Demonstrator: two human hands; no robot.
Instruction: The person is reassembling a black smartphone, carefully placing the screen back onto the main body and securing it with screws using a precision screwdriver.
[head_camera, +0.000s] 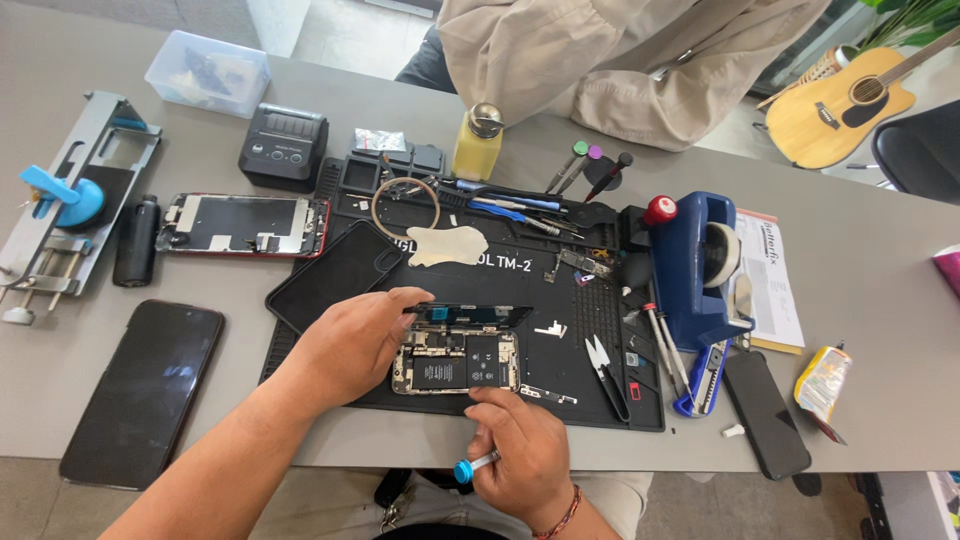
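The opened smartphone body with exposed black battery and circuit boards (456, 362) lies on the black rubber repair mat (560, 385). Its dark screen panel (470, 315) is already lifted and propped by the left hand (352, 343). The right hand (520, 450), grip closed on a blue-capped precision screwdriver (474, 466), rests at the phone's lower edge; internals are still in place.

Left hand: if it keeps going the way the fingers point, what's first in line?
Likely the lifted screen panel of the opened phone; the left hand points right and its fingertips look to be already at the panel's edge, though depth is unclear.
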